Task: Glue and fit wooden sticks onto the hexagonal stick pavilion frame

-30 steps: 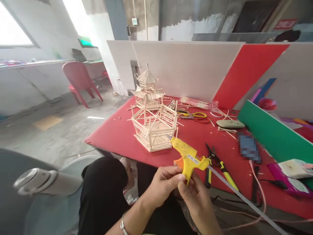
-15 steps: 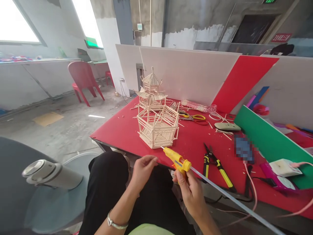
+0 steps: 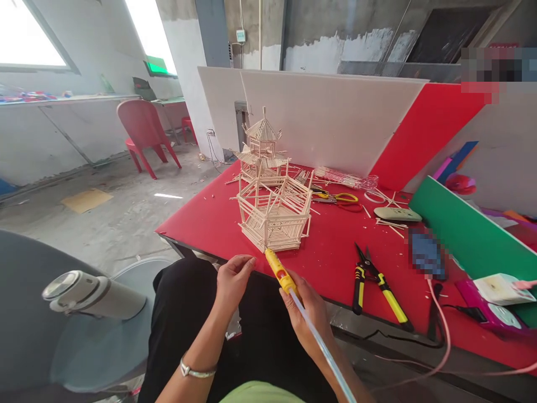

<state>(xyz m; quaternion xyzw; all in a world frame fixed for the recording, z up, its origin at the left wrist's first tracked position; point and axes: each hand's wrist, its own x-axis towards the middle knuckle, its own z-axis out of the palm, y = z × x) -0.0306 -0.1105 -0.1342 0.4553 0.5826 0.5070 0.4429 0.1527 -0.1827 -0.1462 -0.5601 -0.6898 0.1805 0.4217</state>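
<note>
My right hand (image 3: 309, 313) grips a yellow glue gun (image 3: 280, 270), its nozzle pointing at the lower front edge of a hexagonal stick model (image 3: 273, 215) on the red table (image 3: 210, 226). A clear glue stick (image 3: 323, 350) trails back from the gun over my wrist. My left hand (image 3: 233, 277) sits just left of the gun at the table's front edge, fingers curled with the fingertips pinched together; whether anything is between them I cannot make out. A taller stick pagoda (image 3: 262, 146) stands behind the model.
Yellow-handled cutters (image 3: 373, 277) lie right of the gun. Scissors (image 3: 338, 199), loose sticks, a flat pale tool (image 3: 396, 214) and a pink cable (image 3: 444, 341) lie further right. White, red and green boards stand behind. A red chair (image 3: 145, 131) is at left.
My right hand has turned the glue gun so its nozzle points forward at the model's base. The left hand has let go of the gun and moved left to the table edge.
</note>
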